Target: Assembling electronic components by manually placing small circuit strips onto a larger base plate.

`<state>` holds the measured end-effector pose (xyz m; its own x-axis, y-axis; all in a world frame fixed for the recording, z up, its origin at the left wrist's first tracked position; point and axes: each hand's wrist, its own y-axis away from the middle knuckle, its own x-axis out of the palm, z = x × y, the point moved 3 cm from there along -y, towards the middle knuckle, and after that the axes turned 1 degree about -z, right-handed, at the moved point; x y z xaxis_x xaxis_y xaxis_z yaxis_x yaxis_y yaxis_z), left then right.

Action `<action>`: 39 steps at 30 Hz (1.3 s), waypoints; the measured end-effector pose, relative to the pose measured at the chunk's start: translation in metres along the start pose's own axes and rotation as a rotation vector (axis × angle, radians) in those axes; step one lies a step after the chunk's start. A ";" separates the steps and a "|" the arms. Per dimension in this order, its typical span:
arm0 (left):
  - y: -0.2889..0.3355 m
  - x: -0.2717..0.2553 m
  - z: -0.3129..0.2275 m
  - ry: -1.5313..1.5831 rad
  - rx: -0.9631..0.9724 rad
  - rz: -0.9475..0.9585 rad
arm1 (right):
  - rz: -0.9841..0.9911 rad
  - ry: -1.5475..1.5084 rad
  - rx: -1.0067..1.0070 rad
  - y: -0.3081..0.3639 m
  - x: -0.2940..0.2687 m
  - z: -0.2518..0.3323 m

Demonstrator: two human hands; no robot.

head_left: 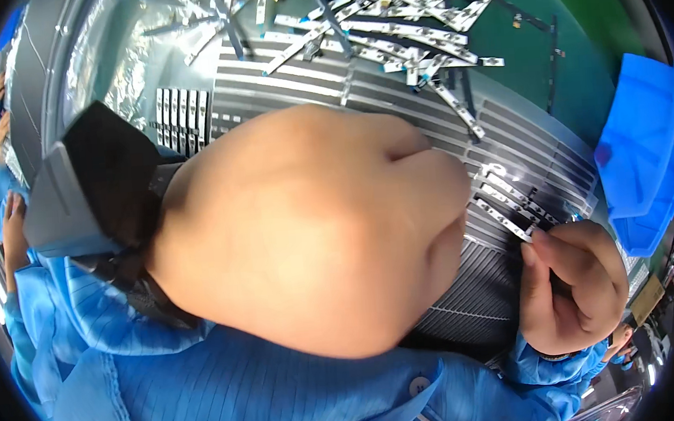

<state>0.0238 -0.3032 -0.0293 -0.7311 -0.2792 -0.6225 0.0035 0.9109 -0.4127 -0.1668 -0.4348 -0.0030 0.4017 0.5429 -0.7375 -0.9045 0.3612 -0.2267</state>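
My left hand (315, 228) looms large and blurred over the middle of the view, its back turned up. Its knuckles are bent and the fingers fold down out of sight, so whatever they hold is hidden. A bulky black device (105, 181) sits on that wrist. At the right, my right hand (576, 283) pinches the near end of a narrow white-and-black strip (504, 219) between thumb and index finger. More such strips lie side by side just beyond it, on a dark grooved sheet (456, 320) with pale stripes.
Loose white-and-black strips (410, 27) lie heaped at the far side. Several strips stand in a neat row (181, 116) at the left of the striped sheet. Crinkled clear plastic (117, 77) covers the far left. A blue plastic bin (641, 155) is at the right. Other people's blue sleeves show at the left edge.
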 end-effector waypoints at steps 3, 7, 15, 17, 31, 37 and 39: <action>-0.002 -0.003 -0.008 -0.068 0.059 -0.008 | 0.078 0.045 0.034 -0.005 0.003 0.012; 0.002 -0.004 -0.008 -0.052 -0.009 -0.037 | 0.051 0.104 0.013 -0.003 0.004 0.015; 0.004 0.000 0.004 -0.092 -0.027 -0.094 | 0.050 0.037 -0.009 -0.008 0.008 0.008; 0.002 -0.002 0.005 -0.094 -0.025 -0.101 | 0.170 -0.030 -0.058 -0.017 0.002 0.008; 0.000 -0.016 0.017 -0.110 -0.025 -0.115 | 0.166 0.098 0.085 -0.030 0.012 0.015; 0.005 -0.017 0.028 -0.103 -0.044 -0.115 | 0.141 0.113 0.077 -0.037 0.021 0.016; 0.005 -0.018 0.030 -0.100 -0.043 -0.117 | 0.125 0.124 0.071 -0.041 0.023 0.013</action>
<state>0.0578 -0.3027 -0.0403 -0.6531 -0.4112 -0.6359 -0.1082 0.8818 -0.4591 -0.1187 -0.4275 -0.0027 0.2618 0.4909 -0.8309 -0.9321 0.3520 -0.0857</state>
